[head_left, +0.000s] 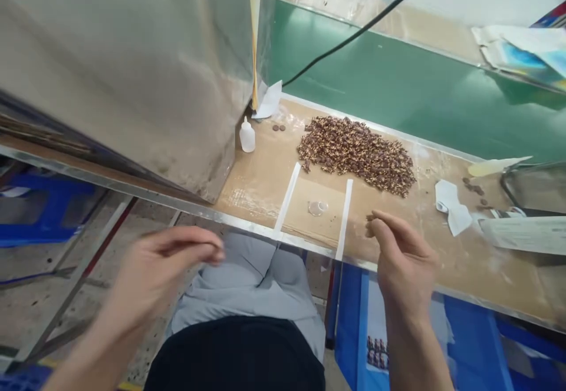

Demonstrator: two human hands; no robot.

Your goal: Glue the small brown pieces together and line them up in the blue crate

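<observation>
My left hand [177, 258] is in the air in front of the table's edge, blurred, its thumb and fingers pinched together. Whether anything sits in that pinch is hidden. Over the front of the table, my right hand [402, 261] is also closed in a pinch. A tiny brownish bit shows at its fingertips, too small to name. Between the hands, a small clear round disc [317, 207] lies on a brown paper patch [312, 189] bordered by two white tape strips. Behind it spreads a large heap of small dark-red and gold parts [358, 155].
A white squeeze bottle [247, 136] stands beside a large metal box [132, 72] at left. Two dark discs [279, 128] lie nearby. Crumpled white paper [451, 205] is at right. A green belt [398, 78] runs behind. Below, a blue bin [351, 326] holds rows of small parts.
</observation>
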